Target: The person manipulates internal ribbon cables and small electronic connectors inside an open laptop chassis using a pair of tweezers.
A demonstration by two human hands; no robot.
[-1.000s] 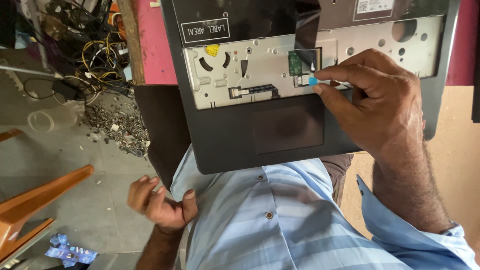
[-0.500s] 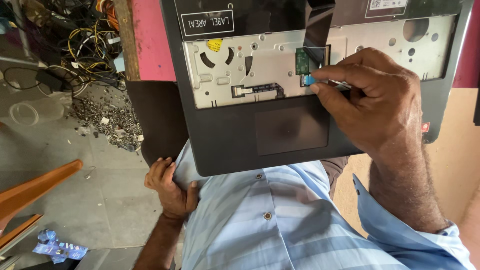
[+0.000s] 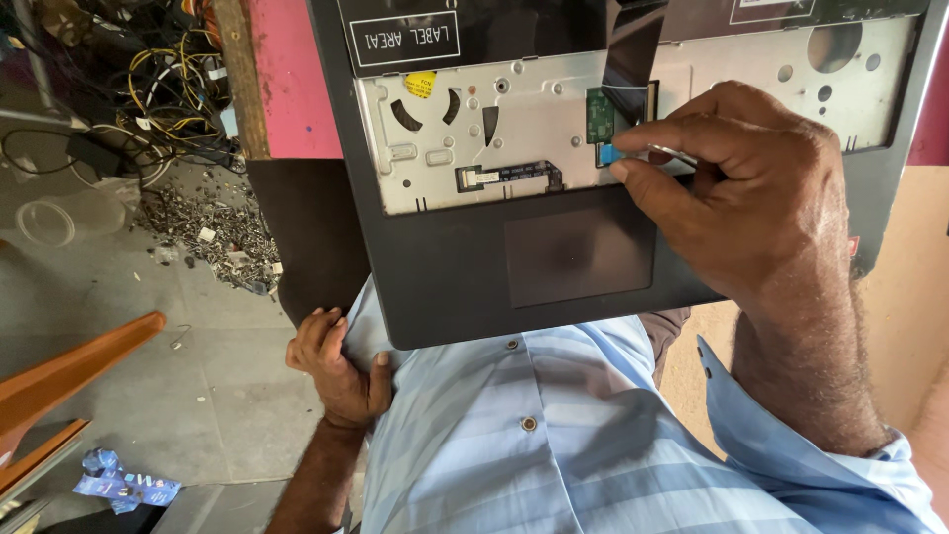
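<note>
A dark grey laptop palmrest shell lies upside-down across my lap, its silver metal plate and touchpad back exposed. My right hand pinches the blue tab of a thin flat cable beside a small green circuit board; a silvery strip shows between thumb and finger. A black flat ribbon runs up from that board. My left hand rests with curled fingers against my striped shirt, just below the shell's lower left corner, with nothing seen in it.
A dark brown board lies under the shell. On the grey floor at left are a heap of small metal scrap, tangled wires, an orange wooden piece and a blue wrapper. A pink surface stands behind.
My left hand has risen from the floor side up to the shell's lower left corner. My right hand keeps its pinch on the blue tab.
</note>
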